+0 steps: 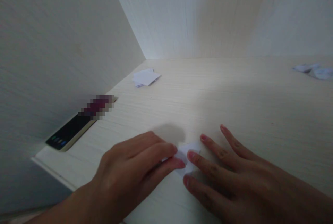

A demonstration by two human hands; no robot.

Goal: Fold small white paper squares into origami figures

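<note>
A small white piece of paper lies on the pale table between my two hands, its left part lifted or folded up. The thumb and forefinger of my left hand pinch that left part. With fingers spread, my right hand rests flat from the right, a fingertip pressing on the paper. Part of the paper is hidden beneath the fingers of both hands.
Several white paper squares lie in a loose stack near the back left corner. A phone leans along the left wall. Crumpled or folded white paper sits at the far right. Pale panels close off the back and left.
</note>
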